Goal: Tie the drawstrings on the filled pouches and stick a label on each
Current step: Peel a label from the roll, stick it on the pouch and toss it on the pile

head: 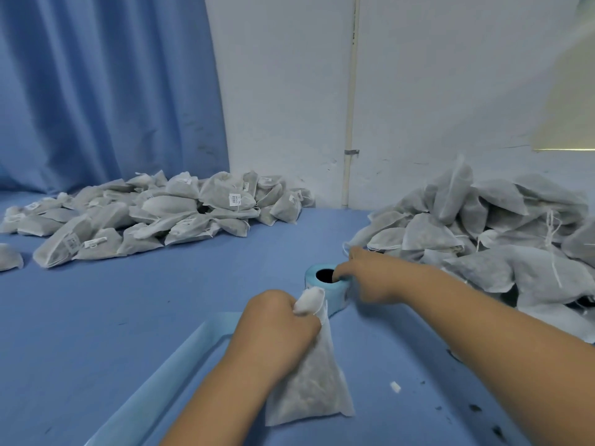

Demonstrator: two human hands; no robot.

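Observation:
My left hand grips the gathered neck of a filled white pouch, which hangs down toward the blue table. Its bunched top sticks out above my fist. My right hand reaches over the light-blue label roll just beyond the pouch, thumb at the roll's dark core and fingers curled round its far side. A pile of labelled, tied pouches lies at the back left. A heap of unlabelled pouches with loose drawstrings sits at the right.
A strip of pale-blue backing paper runs from the roll toward the near edge. A small white scrap and dark crumbs lie on the table at the right. A blue curtain and white wall stand behind.

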